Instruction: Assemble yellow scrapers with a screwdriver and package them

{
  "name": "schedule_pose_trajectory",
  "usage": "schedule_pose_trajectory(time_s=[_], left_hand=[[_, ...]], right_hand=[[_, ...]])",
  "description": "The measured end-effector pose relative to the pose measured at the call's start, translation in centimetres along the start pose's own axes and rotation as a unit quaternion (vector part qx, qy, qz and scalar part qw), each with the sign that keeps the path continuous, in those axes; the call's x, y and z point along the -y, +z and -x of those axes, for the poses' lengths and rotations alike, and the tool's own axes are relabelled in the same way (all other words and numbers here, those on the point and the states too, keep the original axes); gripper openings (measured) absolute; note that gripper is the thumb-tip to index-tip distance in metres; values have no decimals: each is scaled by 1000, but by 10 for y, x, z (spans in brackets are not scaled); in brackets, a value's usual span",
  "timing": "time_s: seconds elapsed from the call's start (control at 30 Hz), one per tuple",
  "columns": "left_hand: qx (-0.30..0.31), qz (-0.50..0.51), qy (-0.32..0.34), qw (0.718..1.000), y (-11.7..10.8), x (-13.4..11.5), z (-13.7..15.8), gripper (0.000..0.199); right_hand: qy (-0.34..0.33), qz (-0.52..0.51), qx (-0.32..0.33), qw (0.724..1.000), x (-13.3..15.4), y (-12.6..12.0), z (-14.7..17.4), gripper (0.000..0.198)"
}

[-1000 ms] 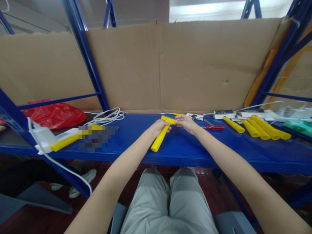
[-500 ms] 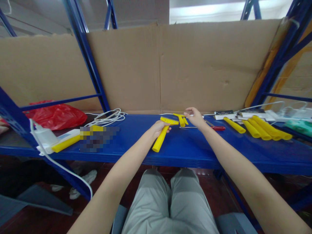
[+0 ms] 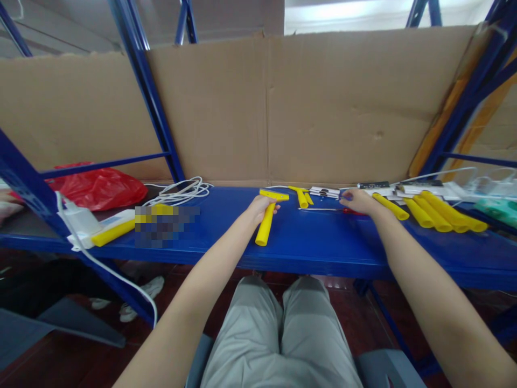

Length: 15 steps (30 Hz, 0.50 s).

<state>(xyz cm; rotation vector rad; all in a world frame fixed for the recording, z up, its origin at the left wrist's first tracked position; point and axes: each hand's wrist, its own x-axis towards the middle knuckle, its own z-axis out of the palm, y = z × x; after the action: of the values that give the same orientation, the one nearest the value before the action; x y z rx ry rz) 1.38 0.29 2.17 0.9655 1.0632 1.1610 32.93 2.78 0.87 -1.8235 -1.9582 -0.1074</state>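
Note:
My left hand (image 3: 262, 207) is wrapped round a yellow T-shaped scraper handle (image 3: 265, 226). Its crossbar points away from me, and the hollow round end of its grip hangs toward the front edge. My right hand (image 3: 358, 200) is beside the small black-and-white packs (image 3: 324, 192), its fingers drawn together. Whatever it may pinch is too small to make out. Just under that hand lies a screwdriver (image 3: 323, 209) with a thin metal shaft, its red handle partly covered. Another yellow T-shaped piece (image 3: 302, 197) rests on the blue shelf (image 3: 311, 237) between my hands.
Several yellow tubes (image 3: 440, 212) lie on the right, by white boxes (image 3: 420, 189). On the left are a coiled white cable (image 3: 186, 193), a red plastic bag (image 3: 99, 186), a power strip (image 3: 83, 229) and a yellow tube (image 3: 115, 231). Cardboard (image 3: 323, 108) stands behind.
My right hand has moved right, from near the other yellow T-shaped piece to above the screwdriver's handle, uncovering the black-and-white packs. My left hand keeps its hold on the scraper handle.

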Motion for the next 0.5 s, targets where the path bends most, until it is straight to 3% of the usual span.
schedule_pose_trajectory(time_s=[0.17,0.5], left_hand=[[-6,4,8,1000,2,-2,6,24],[-12,-4,6,1000,3,-5,11,28]], right_hand=[[37,21,41,998,-7,-12,1,21],[-10,13,175,984,-19,-16,4,12]])
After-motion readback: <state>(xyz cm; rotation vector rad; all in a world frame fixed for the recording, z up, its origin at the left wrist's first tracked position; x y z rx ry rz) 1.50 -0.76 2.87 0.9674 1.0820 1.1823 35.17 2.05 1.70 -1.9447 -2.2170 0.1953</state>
